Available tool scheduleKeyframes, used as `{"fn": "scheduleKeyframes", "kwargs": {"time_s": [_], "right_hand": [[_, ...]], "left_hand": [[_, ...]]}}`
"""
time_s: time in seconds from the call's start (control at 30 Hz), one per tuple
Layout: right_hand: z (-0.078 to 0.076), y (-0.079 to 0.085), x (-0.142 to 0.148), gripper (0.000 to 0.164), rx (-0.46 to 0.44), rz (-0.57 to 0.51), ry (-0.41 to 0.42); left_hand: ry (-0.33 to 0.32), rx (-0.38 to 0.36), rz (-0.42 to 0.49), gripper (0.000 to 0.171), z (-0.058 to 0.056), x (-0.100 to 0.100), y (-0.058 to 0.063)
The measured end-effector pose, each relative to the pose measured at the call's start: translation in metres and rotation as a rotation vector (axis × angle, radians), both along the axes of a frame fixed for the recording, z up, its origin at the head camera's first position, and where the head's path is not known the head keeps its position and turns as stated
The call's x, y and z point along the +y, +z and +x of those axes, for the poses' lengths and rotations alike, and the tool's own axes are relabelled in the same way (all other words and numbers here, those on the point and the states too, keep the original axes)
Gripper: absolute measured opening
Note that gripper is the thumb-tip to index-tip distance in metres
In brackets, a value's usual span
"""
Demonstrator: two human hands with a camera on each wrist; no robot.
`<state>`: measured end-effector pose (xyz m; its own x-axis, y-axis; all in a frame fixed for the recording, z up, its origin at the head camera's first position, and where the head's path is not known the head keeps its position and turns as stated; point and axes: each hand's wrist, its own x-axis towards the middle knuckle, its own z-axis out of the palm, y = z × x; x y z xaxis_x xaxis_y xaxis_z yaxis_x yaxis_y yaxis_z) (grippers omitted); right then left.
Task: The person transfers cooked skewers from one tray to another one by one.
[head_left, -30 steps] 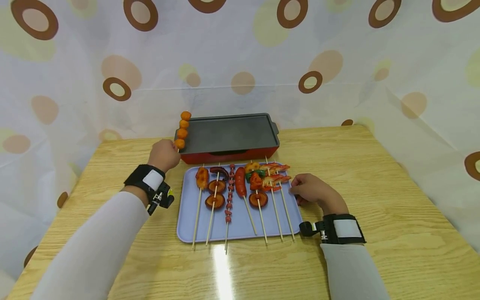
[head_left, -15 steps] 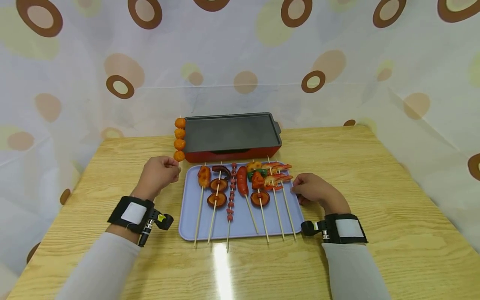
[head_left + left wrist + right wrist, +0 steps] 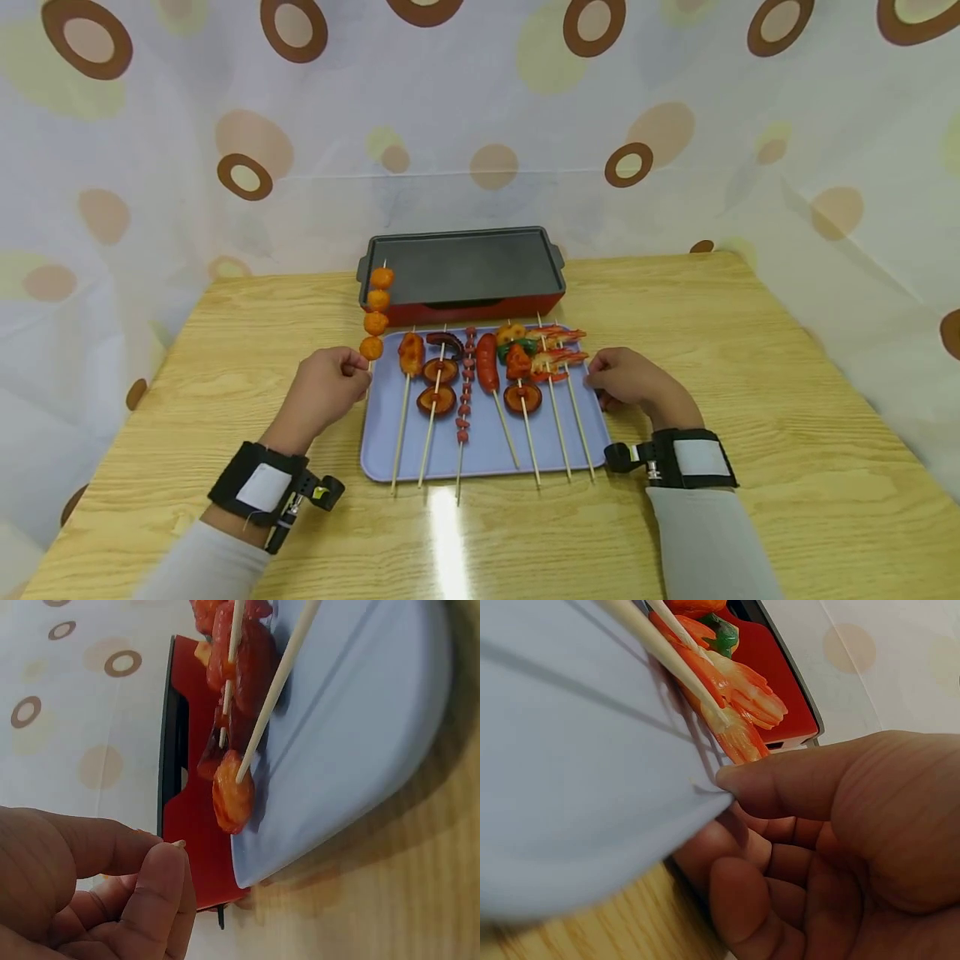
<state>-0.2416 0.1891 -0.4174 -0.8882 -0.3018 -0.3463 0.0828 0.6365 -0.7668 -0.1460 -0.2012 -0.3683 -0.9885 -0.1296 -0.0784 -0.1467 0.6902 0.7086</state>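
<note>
Between thumb and fingers my left hand point(image 3: 326, 385) pinches the stick of a skewer of orange balls point(image 3: 377, 323), held up at the tray's left rim with its tip in front of the griddle. In the left wrist view the balls are mostly hidden behind the left hand point(image 3: 112, 889). My right hand point(image 3: 630, 383) grips the right rim of the lavender tray point(image 3: 487, 450), thumb on top and fingers beneath, as the right wrist view shows. On the tray lie a chicken-like skewer point(image 3: 411, 353), a mushroom skewer point(image 3: 437, 400), a sausage skewer point(image 3: 487, 363) and shrimp skewers point(image 3: 558, 357), among others.
Behind the tray stands a red griddle point(image 3: 465, 258) with a dark flat top and side handles. Both rest on a wooden table point(image 3: 750, 400). A patterned cloth point(image 3: 450, 100) hangs behind the table.
My left hand has drawn back from the griddle's left side toward me, bringing the orange-ball skewer down beside the tray's left rim. The right hand stays on the tray.
</note>
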Motion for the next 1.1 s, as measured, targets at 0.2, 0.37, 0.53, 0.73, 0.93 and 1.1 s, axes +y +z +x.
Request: {"fn": "scheduleKeyframes", "kwargs": {"time_s": [0.2,0.37,0.53,0.73,0.93,1.1], "right_hand": [[0.001,0.0,-0.001,0.009,-0.004,-0.004,0.008],[-0.001,0.001,0.001,0.01,0.0,-0.006,0.008],[-0.002,0.0,0.004,0.009,0.018,-0.019,0.02],[0.0,-0.002,0.007,0.009,0.02,-0.015,0.015],[0.0,-0.001,0.009,0.01,0.02,-0.017,0.015],[0.001,-0.001,0.01,0.009,0.02,-0.023,0.016]], "left_hand": [[0.002,-0.012,-0.025,0.015,0.021,0.001,-0.009],[0.0,-0.031,-0.03,0.013,0.033,0.002,-0.014],[-0.002,-0.056,-0.024,0.01,0.039,0.004,-0.019],[-0.016,-0.078,-0.016,0.007,0.042,0.01,-0.021],[-0.06,-0.085,-0.027,0.004,0.041,0.015,-0.02],[-0.078,-0.083,-0.067,0.003,0.038,0.017,-0.019]]}}
